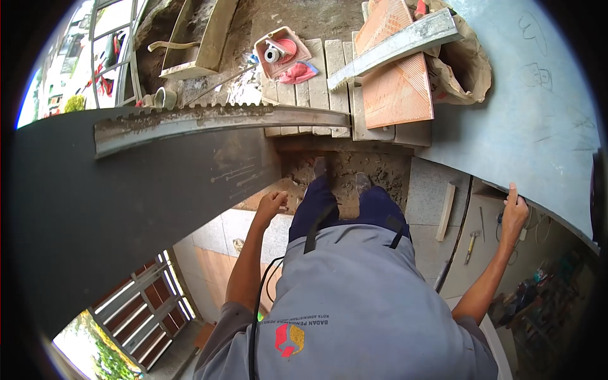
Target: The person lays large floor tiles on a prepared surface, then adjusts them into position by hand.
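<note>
My left hand point(272, 204) hangs beside my left thigh with its fingers curled in; no object shows in it. It is nearest the dark grey wall point(209, 183), apart from it. At the right, my right hand point(515, 215) is at the lower edge of the pale blue wall point(532, 126). One finger stretches out along that edge, while the other fingers are bent and partly hidden. A long metal bar point(215, 121) with a notched, dirt-caked edge crosses the top of the dark wall.
Ahead, terracotta tiles point(399, 92) lean under a second metal bar point(396, 49), beside a torn paper sack point(465, 69). A pink tray point(259, 47) holds a white roll. Nearby is a wooden trough point(212, 38). A hammer point(470, 247) and wooden strip point(446, 212) lie at right.
</note>
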Motion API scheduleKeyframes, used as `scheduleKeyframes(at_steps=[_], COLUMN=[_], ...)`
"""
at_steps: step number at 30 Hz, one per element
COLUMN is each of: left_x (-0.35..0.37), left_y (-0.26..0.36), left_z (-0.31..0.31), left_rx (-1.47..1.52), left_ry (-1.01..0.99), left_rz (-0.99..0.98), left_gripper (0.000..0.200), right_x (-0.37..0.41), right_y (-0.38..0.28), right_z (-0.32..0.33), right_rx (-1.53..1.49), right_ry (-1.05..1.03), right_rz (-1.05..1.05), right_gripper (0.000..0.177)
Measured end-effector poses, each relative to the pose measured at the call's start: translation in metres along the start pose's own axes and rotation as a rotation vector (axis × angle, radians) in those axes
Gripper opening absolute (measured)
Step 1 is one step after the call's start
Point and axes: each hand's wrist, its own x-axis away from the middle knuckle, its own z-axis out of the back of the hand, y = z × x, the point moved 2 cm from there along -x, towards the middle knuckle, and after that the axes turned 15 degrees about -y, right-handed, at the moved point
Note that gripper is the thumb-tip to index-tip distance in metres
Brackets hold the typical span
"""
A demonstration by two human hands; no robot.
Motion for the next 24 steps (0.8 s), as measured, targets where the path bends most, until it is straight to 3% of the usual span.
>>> scheduleKeyframes(at_steps=[4,6,8,10,18,24], left_x=[-0.037,-0.063,-0.08,-0.088,-0.118,-0.141], left_y=[0.021,0.027,0.043,0.053,0.06,0.063], left_z=[0.029,0.043,0.054,0.059,0.047,-0.002], left_rx=[-0.165,-0.247,-0.356,-0.405,-0.584,-0.848], left_ry=[-0.068,-0.152,-0.226,-0.284,-0.478,-0.532], left_rz=[0.06,0.082,0.094,0.067,0.166,0.212], left_gripper=[0.033,0.033,0.034,0.034,0.035,0.038], right_x=[0.015,0.024,0.047,0.065,0.152,0.2], right_y=[-0.019,-0.025,-0.041,-0.027,0.034,0.105], right_z=[-0.011,-0.02,-0.051,-0.091,-0.259,-0.332], right_rx=[-0.129,0.022,-0.147,-0.123,-0.271,-0.37], right_ry=[0.102,0.114,0.161,0.076,-0.353,-0.319], right_rz=[0.014,-0.019,0.035,0.058,-0.258,-0.33], right_gripper=[0.063,0.051,0.047,0.044,0.037,0.038])
